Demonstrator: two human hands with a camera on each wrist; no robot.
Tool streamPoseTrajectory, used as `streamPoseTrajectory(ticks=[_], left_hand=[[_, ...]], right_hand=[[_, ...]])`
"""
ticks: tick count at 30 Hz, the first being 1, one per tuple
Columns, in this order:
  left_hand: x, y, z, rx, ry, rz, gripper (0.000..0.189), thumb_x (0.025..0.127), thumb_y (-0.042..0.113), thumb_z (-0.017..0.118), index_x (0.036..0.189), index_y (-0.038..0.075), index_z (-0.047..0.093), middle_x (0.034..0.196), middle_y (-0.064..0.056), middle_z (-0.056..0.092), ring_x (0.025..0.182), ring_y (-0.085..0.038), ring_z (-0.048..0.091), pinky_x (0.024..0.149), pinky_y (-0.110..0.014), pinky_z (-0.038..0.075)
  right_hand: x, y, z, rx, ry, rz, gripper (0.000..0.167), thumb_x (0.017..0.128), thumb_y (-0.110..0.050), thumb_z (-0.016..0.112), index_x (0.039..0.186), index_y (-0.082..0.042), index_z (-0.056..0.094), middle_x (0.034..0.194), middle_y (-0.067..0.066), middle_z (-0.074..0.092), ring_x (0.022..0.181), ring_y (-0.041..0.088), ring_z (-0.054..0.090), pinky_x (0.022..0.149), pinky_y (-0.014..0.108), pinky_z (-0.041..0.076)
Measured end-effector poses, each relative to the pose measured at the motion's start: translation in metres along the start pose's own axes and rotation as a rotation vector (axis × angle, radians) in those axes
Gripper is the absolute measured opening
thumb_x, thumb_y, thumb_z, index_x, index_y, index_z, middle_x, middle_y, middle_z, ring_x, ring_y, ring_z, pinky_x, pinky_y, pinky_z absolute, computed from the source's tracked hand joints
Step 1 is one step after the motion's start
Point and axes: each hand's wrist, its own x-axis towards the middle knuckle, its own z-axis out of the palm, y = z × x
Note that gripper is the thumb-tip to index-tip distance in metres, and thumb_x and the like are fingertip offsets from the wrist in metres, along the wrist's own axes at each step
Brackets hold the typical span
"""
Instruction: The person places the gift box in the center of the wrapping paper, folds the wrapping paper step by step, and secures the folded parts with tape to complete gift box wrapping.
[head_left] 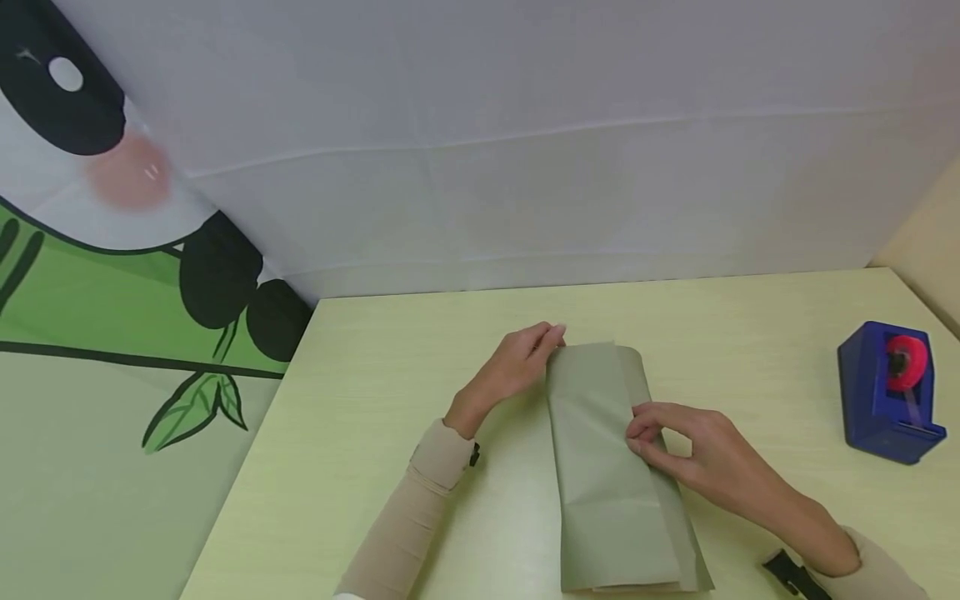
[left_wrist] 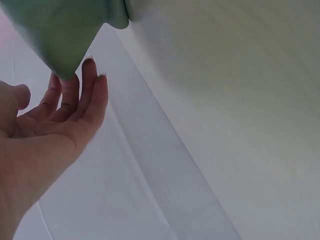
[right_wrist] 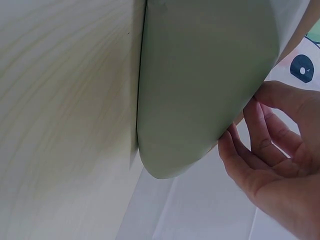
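Note:
A folded sheet of green paper (head_left: 607,492) lies lengthwise on the table, its long side flap overlapping along the right. At its upper left corner is my left hand (head_left: 517,362). In the left wrist view, relaxed fingers of that hand (left_wrist: 65,127) touch the paper's corner (left_wrist: 62,55), and the thumb stands apart from it. My right hand (head_left: 705,442) pinches the flap's edge near the middle of the sheet. From the right wrist, the paper (right_wrist: 200,90) looks curved and raised off the table, with fingertips of the right hand (right_wrist: 280,155) along its edge.
A blue tape dispenser (head_left: 870,392) with a red-cored roll (head_left: 903,362) stands on the right of the pale wooden table (head_left: 390,350). Behind the table hangs white cloth (head_left: 525,200). A cartoon print (head_left: 142,292) covers the left side.

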Motion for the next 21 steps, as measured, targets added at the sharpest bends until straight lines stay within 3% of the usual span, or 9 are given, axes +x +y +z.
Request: streamPoseTrajectory(ticks=[6,12,17,21], left_hand=[[0.001,-0.003,-0.003,-0.013,-0.038,0.033,0.029,0.112,0.027,0.047,0.103,0.007,0.066,0.080,-0.003,0.052,0.074,-0.014,0.049,0.066,-0.024,0.040],[0.002,-0.007,-0.007,0.031,-0.052,0.052,0.035,0.113,0.026,0.042,0.111,0.005,0.070,0.084,-0.002,0.056,0.082,-0.015,0.053,0.075,-0.026,0.045],[0.001,-0.008,-0.012,0.078,-0.078,0.062,0.040,0.114,0.026,0.040,0.114,0.002,0.072,0.072,-0.002,0.051,0.077,-0.016,0.052,0.078,-0.027,0.046],[0.000,-0.010,-0.015,0.102,-0.078,0.067,0.038,0.113,0.024,0.043,0.113,-0.001,0.071,0.078,-0.006,0.061,0.077,-0.018,0.056,0.078,-0.028,0.048]], right_hand=[[0.000,-0.001,0.000,0.013,-0.008,0.008,0.035,0.076,0.001,0.087,0.090,-0.027,0.072,0.098,-0.013,0.073,0.093,0.005,0.072,0.088,0.005,0.045],[0.001,-0.003,0.000,0.021,-0.022,0.022,0.034,0.078,0.001,0.086,0.090,-0.027,0.071,0.093,-0.016,0.073,0.093,0.004,0.071,0.090,0.005,0.045],[0.002,-0.005,-0.001,0.021,-0.031,0.034,0.032,0.081,-0.001,0.084,0.090,-0.029,0.071,0.091,-0.017,0.072,0.094,0.005,0.071,0.090,0.005,0.044],[0.003,-0.006,-0.001,0.020,-0.023,0.026,0.032,0.080,0.000,0.084,0.090,-0.028,0.070,0.090,-0.019,0.072,0.097,0.008,0.072,0.091,0.005,0.044]])
